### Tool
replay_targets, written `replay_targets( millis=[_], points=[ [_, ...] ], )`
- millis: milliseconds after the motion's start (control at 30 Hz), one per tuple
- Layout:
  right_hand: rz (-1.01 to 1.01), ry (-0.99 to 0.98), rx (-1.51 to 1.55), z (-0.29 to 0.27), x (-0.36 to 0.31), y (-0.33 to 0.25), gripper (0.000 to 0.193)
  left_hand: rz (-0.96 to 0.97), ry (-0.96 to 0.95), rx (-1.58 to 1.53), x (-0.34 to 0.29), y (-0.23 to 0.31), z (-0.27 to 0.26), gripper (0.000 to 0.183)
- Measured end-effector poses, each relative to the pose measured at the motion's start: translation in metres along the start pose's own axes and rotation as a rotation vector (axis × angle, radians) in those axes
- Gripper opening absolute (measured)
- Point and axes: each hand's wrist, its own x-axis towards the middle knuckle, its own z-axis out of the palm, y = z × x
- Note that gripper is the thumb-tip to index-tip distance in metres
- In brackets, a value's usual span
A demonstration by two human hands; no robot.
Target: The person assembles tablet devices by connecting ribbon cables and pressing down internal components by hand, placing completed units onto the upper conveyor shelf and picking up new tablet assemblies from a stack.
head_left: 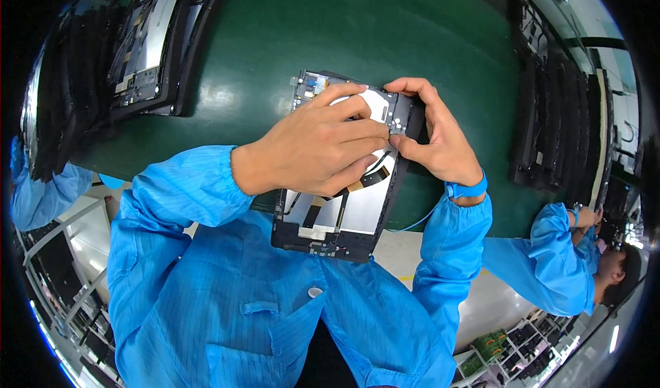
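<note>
An opened tablet assembly with a black frame, silvery inner plate, flat dark cables and small circuit boards lies tilted before me, its lower end over the table's near edge. My left hand reaches across its upper half. Those fingers are bent, with the tips drawn in near the right thumb; whatever is between them is hidden. At the upper right edge, my right hand grips the assembly, thumb on the inner face and index finger curled at the top corner. A blue strap circles my right wrist.
On the green table, similar opened assemblies are stacked at the left. More dark panels stand in a row at the right. A thin blue cord trails from my wrist strap. A co-worker in blue sits at the right.
</note>
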Motion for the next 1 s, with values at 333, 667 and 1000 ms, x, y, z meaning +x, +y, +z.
replay_targets(
  millis=[333, 667, 1000],
  points=[
    [0.043, 0.019, 0.058, 0.002, 0.0, -0.001, 0.066, -0.003, 0.005, 0.017, -0.001, 0.001, 0.001, 0.03],
    [0.056, 0.047, 0.076, 0.006, 0.001, -0.004, 0.063, -0.144, 0.251, -0.09, -0.021, 0.003, -0.031, 0.015],
    [-0.424, 0.122, -0.5, 0.031, 0.018, -0.06, 0.028, -0.401, 0.231, -0.067, -0.096, 0.009, -0.053, 0.01]
  ],
)
